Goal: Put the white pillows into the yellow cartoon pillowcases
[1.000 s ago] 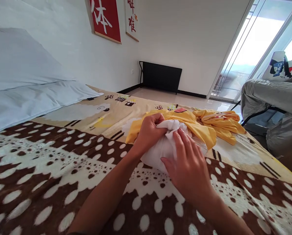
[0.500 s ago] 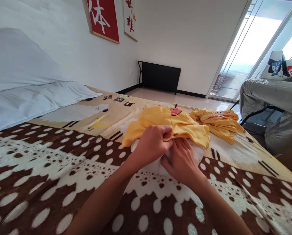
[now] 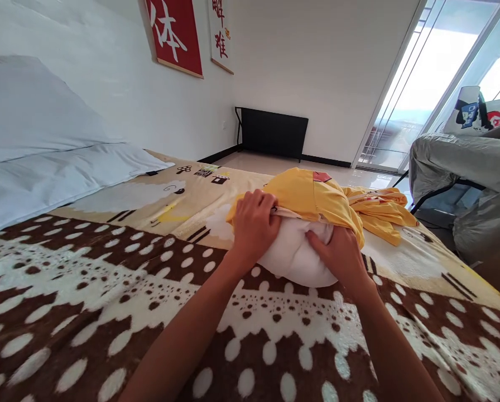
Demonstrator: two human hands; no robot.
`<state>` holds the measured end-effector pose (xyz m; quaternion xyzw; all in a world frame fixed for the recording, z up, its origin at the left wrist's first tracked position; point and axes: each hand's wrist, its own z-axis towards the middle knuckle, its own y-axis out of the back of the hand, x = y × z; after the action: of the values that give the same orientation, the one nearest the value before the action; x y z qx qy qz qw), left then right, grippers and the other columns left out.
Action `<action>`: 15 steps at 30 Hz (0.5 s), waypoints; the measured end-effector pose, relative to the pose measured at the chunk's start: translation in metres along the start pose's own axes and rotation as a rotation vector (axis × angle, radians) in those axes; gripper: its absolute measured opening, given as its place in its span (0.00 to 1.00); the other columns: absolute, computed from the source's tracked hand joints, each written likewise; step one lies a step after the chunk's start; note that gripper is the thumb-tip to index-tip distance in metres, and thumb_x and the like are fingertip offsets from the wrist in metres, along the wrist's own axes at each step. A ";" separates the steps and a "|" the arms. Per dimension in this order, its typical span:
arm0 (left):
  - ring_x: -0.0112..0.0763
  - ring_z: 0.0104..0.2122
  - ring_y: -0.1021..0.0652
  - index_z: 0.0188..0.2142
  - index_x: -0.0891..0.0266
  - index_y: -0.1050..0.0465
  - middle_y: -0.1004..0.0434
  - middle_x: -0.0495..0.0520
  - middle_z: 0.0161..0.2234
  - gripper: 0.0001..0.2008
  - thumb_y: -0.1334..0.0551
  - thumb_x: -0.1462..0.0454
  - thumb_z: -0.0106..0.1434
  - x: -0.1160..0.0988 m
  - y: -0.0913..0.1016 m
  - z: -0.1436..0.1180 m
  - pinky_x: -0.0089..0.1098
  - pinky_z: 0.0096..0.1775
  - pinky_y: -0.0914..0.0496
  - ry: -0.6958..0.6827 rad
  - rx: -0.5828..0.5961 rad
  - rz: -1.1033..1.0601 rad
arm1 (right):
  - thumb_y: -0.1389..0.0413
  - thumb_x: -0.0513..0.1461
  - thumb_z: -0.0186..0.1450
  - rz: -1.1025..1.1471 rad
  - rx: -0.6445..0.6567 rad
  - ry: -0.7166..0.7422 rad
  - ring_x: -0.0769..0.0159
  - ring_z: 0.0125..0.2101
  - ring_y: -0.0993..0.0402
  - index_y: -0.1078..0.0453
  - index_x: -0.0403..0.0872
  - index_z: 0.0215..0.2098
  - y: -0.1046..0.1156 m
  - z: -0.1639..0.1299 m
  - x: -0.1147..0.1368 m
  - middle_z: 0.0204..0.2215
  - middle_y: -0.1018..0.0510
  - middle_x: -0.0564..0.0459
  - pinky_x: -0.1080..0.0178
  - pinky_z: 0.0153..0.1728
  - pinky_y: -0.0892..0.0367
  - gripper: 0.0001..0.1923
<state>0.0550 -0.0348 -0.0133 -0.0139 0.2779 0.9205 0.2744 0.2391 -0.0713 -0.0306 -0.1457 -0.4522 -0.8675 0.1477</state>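
A white pillow (image 3: 294,257) lies on the patterned bed blanket (image 3: 107,279), half inside a yellow cover (image 3: 306,195) that drapes over its far side. My left hand (image 3: 254,223) grips the open edge of the yellow cover at the pillow's left. On the white pillow's near right side, my right hand (image 3: 342,254) presses flat with the fingers wrapped around it. A second crumpled yellow cloth (image 3: 379,209) lies just behind, to the right.
White pillows (image 3: 44,156) are stacked at the left by the wall. A grey covered seat (image 3: 463,167) stands at the right of the bed. A black panel (image 3: 273,133) leans on the far wall, and glass doors (image 3: 434,78) are at the right.
The yellow cover has been pulled farther over the white pillow, which now bulges round and stands higher. My right hand slid from the pillow's top to its near right side.
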 end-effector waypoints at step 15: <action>0.31 0.28 0.37 0.25 0.58 0.49 0.41 0.48 0.24 0.08 0.49 0.71 0.50 -0.002 -0.006 -0.008 0.31 0.32 0.41 0.018 0.012 -0.433 | 0.51 0.32 0.64 -0.143 -0.062 0.700 0.54 0.49 0.28 0.31 0.36 0.51 0.016 -0.094 0.066 0.48 0.24 0.38 0.52 0.51 0.34 0.18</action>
<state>0.0587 -0.0358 -0.0223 -0.0797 0.2763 0.8381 0.4635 0.1740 -0.1660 -0.0443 0.1877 -0.3566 -0.8863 0.2281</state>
